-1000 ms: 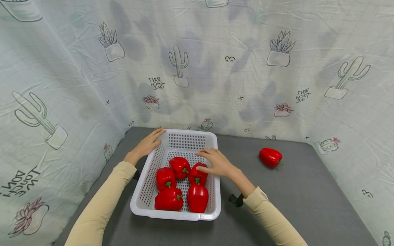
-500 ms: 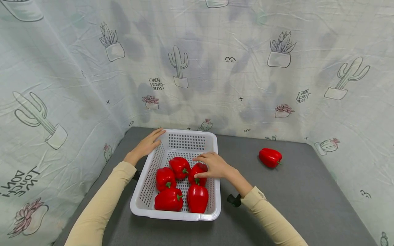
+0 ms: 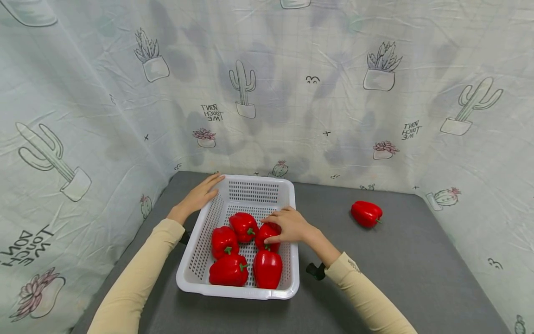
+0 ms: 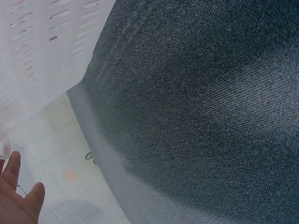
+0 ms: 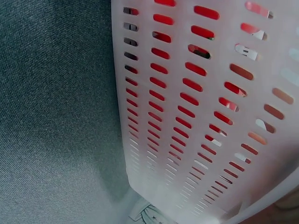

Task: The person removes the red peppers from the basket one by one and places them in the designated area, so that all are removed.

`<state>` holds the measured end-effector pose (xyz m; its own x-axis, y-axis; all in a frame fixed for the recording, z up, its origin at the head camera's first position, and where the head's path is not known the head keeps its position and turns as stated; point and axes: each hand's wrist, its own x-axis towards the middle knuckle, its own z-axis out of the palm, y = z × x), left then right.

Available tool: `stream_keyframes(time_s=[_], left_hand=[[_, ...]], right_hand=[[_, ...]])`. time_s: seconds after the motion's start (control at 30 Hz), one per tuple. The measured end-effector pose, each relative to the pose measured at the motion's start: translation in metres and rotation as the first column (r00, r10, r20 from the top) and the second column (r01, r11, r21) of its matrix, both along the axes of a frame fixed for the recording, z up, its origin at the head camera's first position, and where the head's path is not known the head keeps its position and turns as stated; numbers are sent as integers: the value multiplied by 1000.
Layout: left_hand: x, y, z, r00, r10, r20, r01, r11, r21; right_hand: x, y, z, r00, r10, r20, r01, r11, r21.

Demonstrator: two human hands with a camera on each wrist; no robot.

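A white slotted basket [image 3: 250, 184] sits on the grey table and holds several red bell peppers. My right hand [image 3: 288, 225] reaches over the basket's right rim, its fingers and thumb curled round the back-right pepper [image 3: 265, 234]. My left hand [image 3: 196, 197] lies flat with straight fingers against the basket's far left corner. One more red pepper [image 3: 366, 213] lies alone on the table to the right. The right wrist view shows the basket wall [image 5: 196, 116] close up, red behind its slots. In the left wrist view, my left hand [image 4: 16, 196] is visible beside the basket wall [image 4: 42, 51].
A cactus-print cloth [image 3: 292, 93] hangs close behind and to both sides of the grey table [image 3: 396, 269]. Bare table surface lies right of the basket and in front of the lone pepper.
My right hand has lowered from above the basket's right rim onto the back-right pepper and curled round it. The left hand and basket have stayed still.
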<state>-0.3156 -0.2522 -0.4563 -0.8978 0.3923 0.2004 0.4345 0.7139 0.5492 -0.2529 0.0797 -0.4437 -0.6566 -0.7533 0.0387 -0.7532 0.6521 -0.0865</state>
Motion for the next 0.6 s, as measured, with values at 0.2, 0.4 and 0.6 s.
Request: stream_keyframes(time_s=[0.2, 0.4, 0.6], left_hand=[[-1, 1, -1, 1000, 1, -8, -1, 1000, -11], [-3, -1, -2, 1000, -4, -6, 4, 1000, -13], [-2, -1, -2, 1000, -7, 4, 7, 1000, -10]], right_hand=[[0, 1, -1, 1000, -1, -11, 1, 1000, -10], [0, 1, 1, 1000, -6, -5, 6, 1000, -23], [0, 3, 0, 1000, -12, 21, 13, 999, -33]])
